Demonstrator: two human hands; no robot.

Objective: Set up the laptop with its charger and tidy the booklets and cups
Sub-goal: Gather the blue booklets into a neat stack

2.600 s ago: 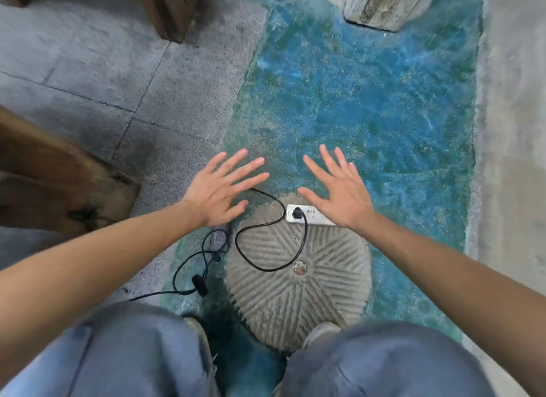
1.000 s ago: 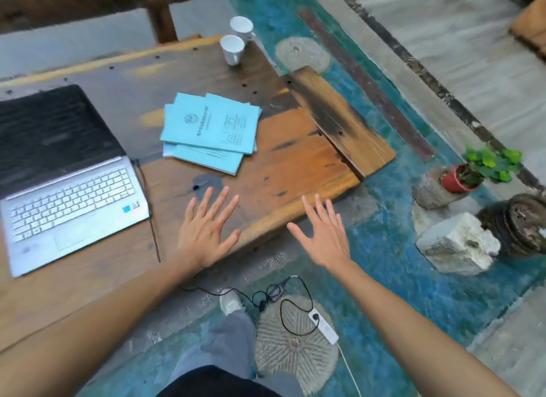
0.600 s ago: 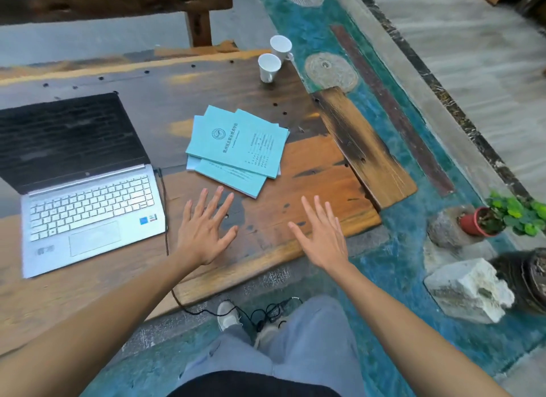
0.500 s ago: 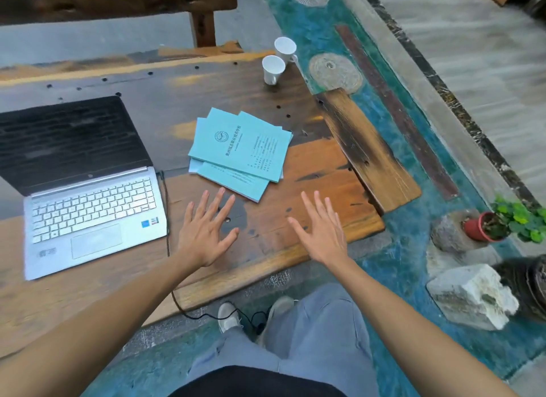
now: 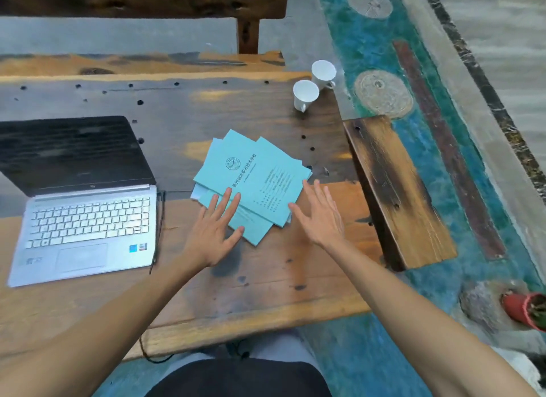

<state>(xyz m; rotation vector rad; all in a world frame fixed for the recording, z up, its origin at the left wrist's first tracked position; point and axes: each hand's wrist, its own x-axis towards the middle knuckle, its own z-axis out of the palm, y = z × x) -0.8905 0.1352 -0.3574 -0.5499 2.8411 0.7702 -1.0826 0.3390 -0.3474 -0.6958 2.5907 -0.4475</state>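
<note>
Weathered planks make up the table (image 5: 266,293), set over a floor painted blue-green, and I lean in from its near edge. A thin black cable (image 5: 153,358) drops over that near edge and runs up along the right side of the laptop (image 5: 85,219), which sits open toward the left edge with its screen dark; I cannot tell from here whether the plug is seated.

Past the bare wood, both hands are spread flat with fingers apart, holding nothing. My left hand (image 5: 212,231) covers the near left corner of the booklets (image 5: 254,181), fingertips over the lower sheets, though I cannot tell if it presses down. My right hand (image 5: 320,216) is just beside the pile's right edge, perhaps brushing it.

The booklets lie near the middle of the table, a fanned, skewed pile of pale blue covers. Squaring them is the step in hand, I judge. To do it well I should close both palms in from opposite sides, slide the sheets together, then lift and tap the pile on its edge so the corners line up.

Farther off, near the far right corner, two white cups (image 5: 305,95) stand close together, one just behind the other, untouched.
</note>
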